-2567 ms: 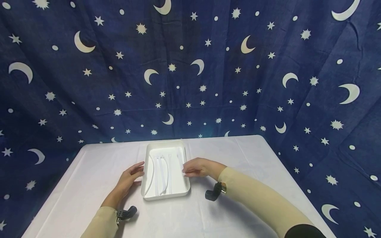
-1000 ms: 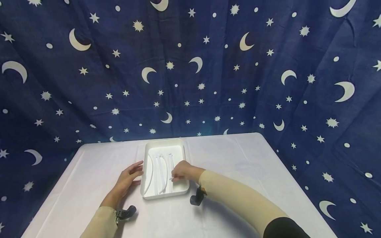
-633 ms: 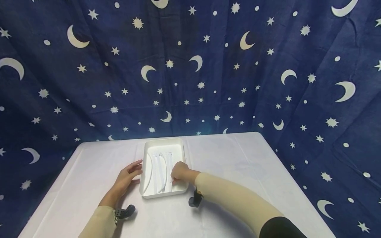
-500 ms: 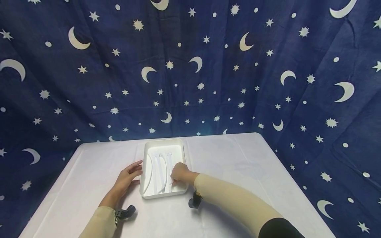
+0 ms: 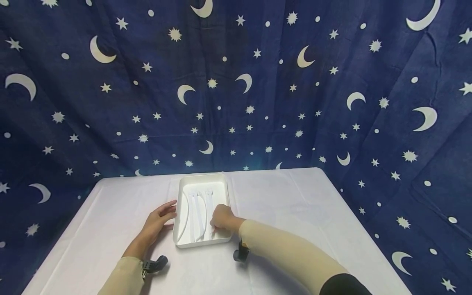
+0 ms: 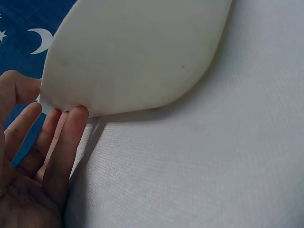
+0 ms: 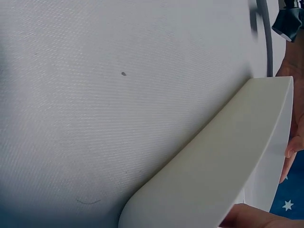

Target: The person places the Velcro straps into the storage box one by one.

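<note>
Head view shows the left hand (image 5: 159, 218) laid flat with straight fingers against the white tray's (image 5: 201, 178) left wall, seemingly steadying it mid-table, while the right hand (image 5: 221, 217) curls inside, apparently pinching a white strip (image 5: 211, 213).

A table (image 5: 295, 213) covered in a white cloth stands in front of me. A shallow white rectangular tray (image 5: 201, 243) lies flat on it, near the middle, its long side running away from me. My left hand (image 5: 159, 219) rests flat on the cloth, fingertips touching the tray's left wall. My right forearm crosses the cloth to the tray's right.
</note>
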### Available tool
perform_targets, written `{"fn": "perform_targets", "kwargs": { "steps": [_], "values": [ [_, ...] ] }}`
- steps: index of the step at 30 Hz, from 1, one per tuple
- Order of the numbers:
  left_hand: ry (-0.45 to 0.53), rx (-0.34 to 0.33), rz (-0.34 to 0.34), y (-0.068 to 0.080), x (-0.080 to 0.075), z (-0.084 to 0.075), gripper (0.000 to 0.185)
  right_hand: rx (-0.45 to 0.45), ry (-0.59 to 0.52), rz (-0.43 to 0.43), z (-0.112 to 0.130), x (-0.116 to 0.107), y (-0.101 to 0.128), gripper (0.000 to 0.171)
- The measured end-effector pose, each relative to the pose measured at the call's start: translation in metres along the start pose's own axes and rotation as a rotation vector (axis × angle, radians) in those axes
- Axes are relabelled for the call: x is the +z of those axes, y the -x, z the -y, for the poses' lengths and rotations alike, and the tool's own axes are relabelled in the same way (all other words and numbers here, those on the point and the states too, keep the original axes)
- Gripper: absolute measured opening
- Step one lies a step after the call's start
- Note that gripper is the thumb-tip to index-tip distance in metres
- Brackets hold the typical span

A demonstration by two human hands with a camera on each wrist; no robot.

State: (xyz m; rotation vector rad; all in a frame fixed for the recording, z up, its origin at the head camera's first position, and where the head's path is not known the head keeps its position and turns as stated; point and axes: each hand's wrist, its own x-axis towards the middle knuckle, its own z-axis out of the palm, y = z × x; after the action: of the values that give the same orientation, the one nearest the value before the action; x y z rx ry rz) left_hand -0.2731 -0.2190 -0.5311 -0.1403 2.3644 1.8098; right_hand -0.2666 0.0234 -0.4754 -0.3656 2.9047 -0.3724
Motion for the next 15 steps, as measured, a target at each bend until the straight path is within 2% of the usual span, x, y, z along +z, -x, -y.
{"fn": "perform_targets", "kwargs": {
  "steps": [4, 8, 15],
  "values": [
    [0.0, -0.001, 0.002, 0.0, 0.0, 0.001, 0.064, -0.036, 0.059, -0.017, -0.004, 0.008, -0.004, 0.035],
    [-0.004, -0.002, 0.002, 0.001, 0.0, 0.0, 0.065, -0.058, 0.135, -0.029, -0.006, 0.013, -0.008, 0.045],
    [0.002, -0.007, 0.004, 0.001, 0.002, 0.0, 0.064, -0.063, 0.177, -0.021, -0.002, 0.009, -0.005, 0.051]
  ]
}}
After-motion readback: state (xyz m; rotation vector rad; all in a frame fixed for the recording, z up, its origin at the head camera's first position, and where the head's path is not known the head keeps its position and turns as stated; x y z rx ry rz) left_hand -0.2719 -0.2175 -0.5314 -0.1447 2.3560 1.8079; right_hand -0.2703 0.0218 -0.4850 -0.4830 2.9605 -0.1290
